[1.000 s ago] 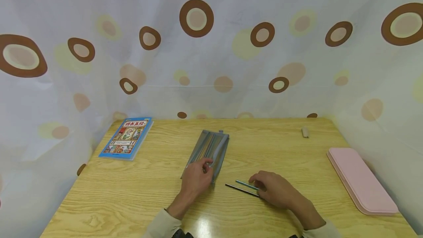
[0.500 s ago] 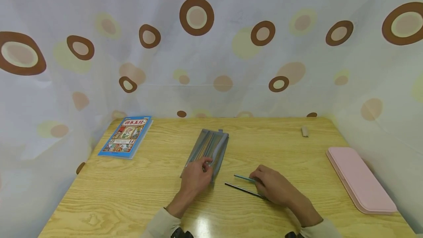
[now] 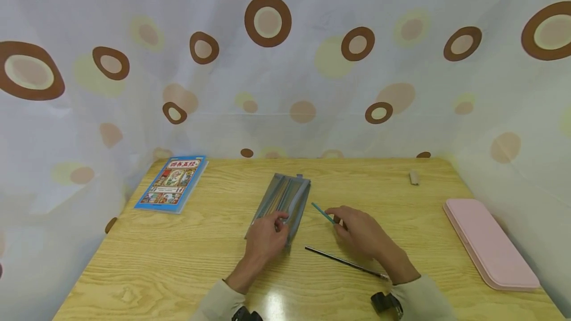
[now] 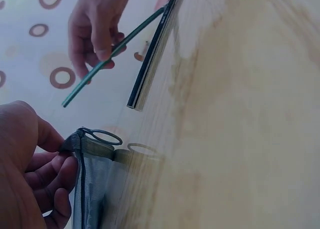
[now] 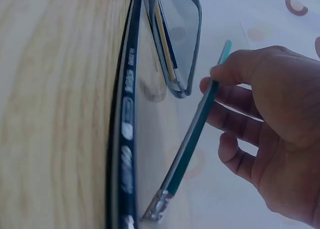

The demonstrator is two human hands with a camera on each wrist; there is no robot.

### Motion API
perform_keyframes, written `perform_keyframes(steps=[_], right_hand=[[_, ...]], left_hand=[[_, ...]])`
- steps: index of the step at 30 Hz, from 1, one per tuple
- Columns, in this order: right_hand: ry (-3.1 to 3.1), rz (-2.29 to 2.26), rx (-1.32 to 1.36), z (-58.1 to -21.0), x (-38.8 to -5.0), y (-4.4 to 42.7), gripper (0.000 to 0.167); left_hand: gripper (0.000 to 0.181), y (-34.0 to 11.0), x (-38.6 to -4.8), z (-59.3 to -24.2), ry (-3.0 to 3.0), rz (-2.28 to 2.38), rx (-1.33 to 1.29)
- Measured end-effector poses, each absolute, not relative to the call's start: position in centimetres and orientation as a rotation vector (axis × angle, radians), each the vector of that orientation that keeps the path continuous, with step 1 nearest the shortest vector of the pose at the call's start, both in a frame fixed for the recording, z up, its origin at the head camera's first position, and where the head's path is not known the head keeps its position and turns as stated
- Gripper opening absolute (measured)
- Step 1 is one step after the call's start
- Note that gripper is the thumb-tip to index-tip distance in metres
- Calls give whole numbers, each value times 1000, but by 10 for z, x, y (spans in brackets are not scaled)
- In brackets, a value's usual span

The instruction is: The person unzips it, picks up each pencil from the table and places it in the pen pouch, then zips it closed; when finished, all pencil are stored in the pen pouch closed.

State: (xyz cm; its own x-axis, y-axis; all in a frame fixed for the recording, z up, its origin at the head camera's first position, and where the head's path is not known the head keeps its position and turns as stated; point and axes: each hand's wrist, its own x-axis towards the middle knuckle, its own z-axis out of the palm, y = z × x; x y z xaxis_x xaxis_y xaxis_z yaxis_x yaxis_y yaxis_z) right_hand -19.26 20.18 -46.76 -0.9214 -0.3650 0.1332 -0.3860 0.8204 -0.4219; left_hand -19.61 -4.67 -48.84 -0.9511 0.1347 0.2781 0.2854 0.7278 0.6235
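A grey mesh pencil case [image 3: 292,194] lies mid-table with several pencils inside. My left hand [image 3: 264,239] pinches its near corner between thumb and finger, as the left wrist view shows. In the right wrist view the case's mouth [image 5: 197,49] gapes. My right hand [image 3: 363,234] holds a green pencil [image 3: 321,212] between thumb and fingertips, tilted, just right of the case. A metal ferrule [image 5: 159,205] is at the pencil's lower end. Below the right hand a black pencil [image 3: 339,260] with pale lettering lies on the table.
At the back left lies a blue-covered book [image 3: 171,185]. A pink case [image 3: 490,244] rests along the right edge, with a small beige eraser-like block [image 3: 414,178] behind it. A patterned curtain [image 3: 303,63] surrounds the wooden tabletop [image 3: 187,256].
My right hand has lifted the green pencil away from the black one and moved it forward and left, toward the case. The left hand has stayed on the case.
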Motion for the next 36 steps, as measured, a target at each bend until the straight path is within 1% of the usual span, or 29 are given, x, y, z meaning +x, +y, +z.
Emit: perform_keyframes(steps=[8, 13, 15, 20, 25, 30, 36], right_hand=[[-2890, 1025, 301, -477, -219, 190, 42], [-2835, 1374, 71, -477, -234, 184, 47], [-2807, 1533, 18, -478, -239, 183, 49], [-2731, 1895, -66, -483, -248, 176, 52], [-2655, 2137, -139, -488, -254, 167, 56], [-2618, 2251, -162, -491, -257, 156, 62], [-2575, 2272, -234, -494, -263, 143, 61]], left_hand=[[21, -47, -196, -488, -2725, -1056, -329], [21, -46, -197, -489, -2728, -1068, -317], [21, -45, -197, -489, -2728, -1082, -317], [22, -45, -196, -488, -2712, -1095, -317], [21, -47, -195, -489, -2702, -1108, -314], [21, -47, -194, -488, -2706, -1122, -313], [21, -47, -196, -488, -2708, -1097, -314]])
